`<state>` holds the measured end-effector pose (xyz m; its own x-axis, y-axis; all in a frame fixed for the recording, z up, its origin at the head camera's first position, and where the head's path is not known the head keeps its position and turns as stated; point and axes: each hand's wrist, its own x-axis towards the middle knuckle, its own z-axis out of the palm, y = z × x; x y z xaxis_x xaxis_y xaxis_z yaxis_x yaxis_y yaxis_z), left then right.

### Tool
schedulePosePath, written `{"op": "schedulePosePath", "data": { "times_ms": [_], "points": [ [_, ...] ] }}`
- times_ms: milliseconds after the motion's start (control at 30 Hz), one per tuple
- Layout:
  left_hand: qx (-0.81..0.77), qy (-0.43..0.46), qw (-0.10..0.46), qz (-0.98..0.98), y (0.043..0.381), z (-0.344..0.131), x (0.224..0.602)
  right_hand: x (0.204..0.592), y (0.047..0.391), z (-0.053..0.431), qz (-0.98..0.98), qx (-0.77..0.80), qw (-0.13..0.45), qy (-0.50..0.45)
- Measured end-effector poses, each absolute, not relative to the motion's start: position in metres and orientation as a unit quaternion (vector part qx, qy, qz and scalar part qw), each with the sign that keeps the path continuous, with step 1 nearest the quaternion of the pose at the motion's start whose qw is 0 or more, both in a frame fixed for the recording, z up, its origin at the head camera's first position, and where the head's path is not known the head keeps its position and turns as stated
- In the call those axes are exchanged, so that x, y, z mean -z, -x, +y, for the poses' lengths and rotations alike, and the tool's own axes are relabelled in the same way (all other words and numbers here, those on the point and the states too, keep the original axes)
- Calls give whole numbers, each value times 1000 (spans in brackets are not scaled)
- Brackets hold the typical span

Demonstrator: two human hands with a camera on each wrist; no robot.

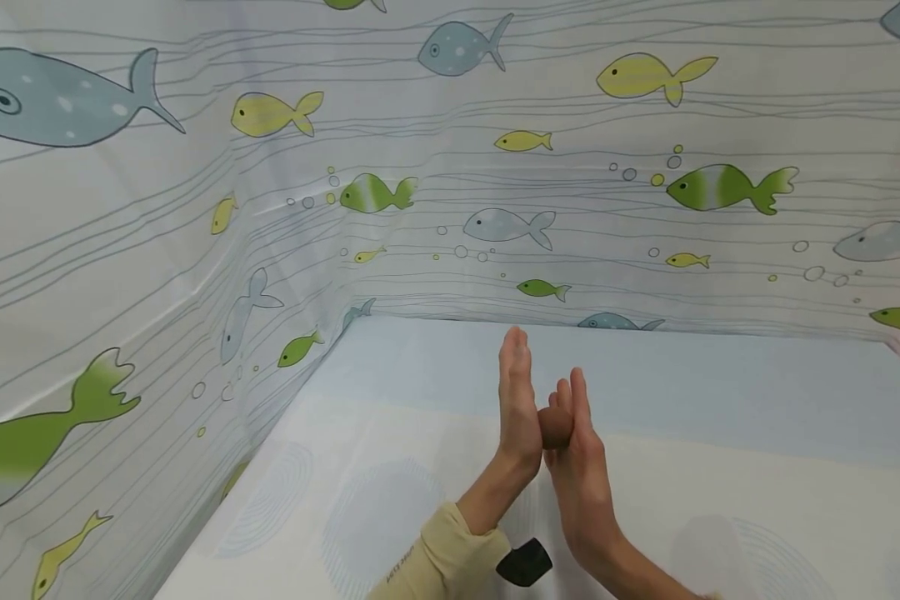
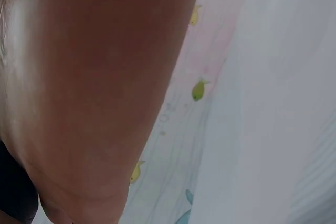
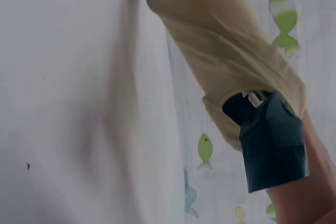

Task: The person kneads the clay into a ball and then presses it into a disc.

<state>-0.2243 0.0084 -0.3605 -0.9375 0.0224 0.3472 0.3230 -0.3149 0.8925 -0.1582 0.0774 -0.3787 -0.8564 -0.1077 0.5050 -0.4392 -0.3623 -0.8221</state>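
The left hand (image 1: 520, 408) and the right hand (image 1: 582, 471) stand palm to palm with a brown ball (image 1: 555, 427) between them. The fingers of both hands are straight and point forward; neither hand curls around the ball. The palms face each other and press the ball from its two sides. The left fingertips reach farther forward than the right fingertips. The fingertips of the two hands are apart. Whether the heels of the hands touch cannot be told.

A rolled beige sleeve (image 1: 446, 554) covers the left forearm behind the left hand. A dark block (image 1: 525, 564) sits at the left wrist, behind the ball and beside the right forearm. The right wrist view shows the same sleeve and block at close range. The left wrist view is mostly filled by bare skin; the ball cannot be made out there.

The worktop (image 1: 420, 417) extends to both sides of the hands. It is white near them, with a pale blue band ahead of the fingertips and faint circle prints left and right. Beyond the worktop, ahead and to the left of the hands, hangs a white cloth (image 1: 427, 125) printed with wavy lines and blue, yellow and green fish.
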Motion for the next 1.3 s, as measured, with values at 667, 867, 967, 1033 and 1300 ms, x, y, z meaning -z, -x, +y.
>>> {"op": "schedulePosePath", "data": {
  "times_ms": [667, 867, 967, 1033, 1300],
  "points": [
    [763, 207, 43, -610, 227, 22, 376, 366, 157, 95, -542, -824, 60, -154],
    [746, 222, 5, -628, 218, 29, 382, 363, 168, 105, -546, -828, 74, -102],
    [743, 229, 0, -629, 213, 31, 384, 366, 175, 107, -539, -834, 92, -75],
    [741, 237, -4, -628, 209, 33, 385, 368, 181, 109, -529, -840, 105, -63],
    [734, 255, -49, -628, 194, 43, 386, 370, 199, 126, -503, -851, 143, -50]
  ]
}}
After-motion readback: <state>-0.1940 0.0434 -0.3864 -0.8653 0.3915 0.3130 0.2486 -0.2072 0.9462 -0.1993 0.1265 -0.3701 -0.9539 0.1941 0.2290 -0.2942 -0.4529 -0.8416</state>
